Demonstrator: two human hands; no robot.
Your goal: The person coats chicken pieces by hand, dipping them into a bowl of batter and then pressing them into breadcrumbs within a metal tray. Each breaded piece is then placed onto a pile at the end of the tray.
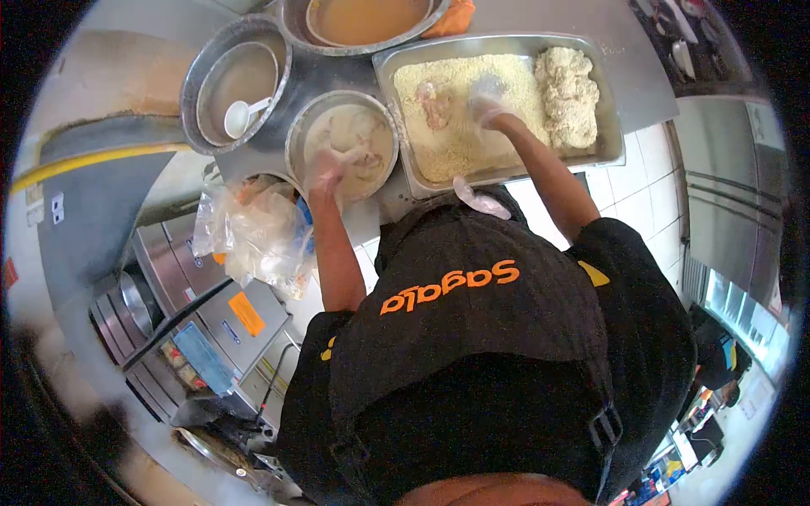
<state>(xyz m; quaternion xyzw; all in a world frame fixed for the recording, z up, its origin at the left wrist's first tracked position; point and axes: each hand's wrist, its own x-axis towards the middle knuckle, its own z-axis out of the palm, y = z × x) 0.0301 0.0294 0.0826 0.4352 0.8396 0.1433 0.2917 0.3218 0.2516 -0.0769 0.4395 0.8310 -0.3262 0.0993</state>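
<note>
My left hand (327,171), in a clear plastic glove, reaches into a round metal bowl (295,160) of pale, milky batter. Its fingers are stretched towards pieces of raw meat (369,173) that lie in the liquid. My right hand (487,105), also gloved, is over a steel tray (498,179) of yellowish crumbs (434,158); its fingers are smeared by motion. To its left, a raw meat piece (435,105) rests partly dusted on the crumbs. A heap of crumb-coated pieces (567,97) fills the tray's right end.
Further left stands a metal basin (189,93) with a white measuring scoop (240,119). Another basin (325,48) of orange-brown contents is at the back beside an orange cloth (451,18). Clear plastic bags (253,232) hang at the table's near left edge. Steel drawers (181,253) stand lower left.
</note>
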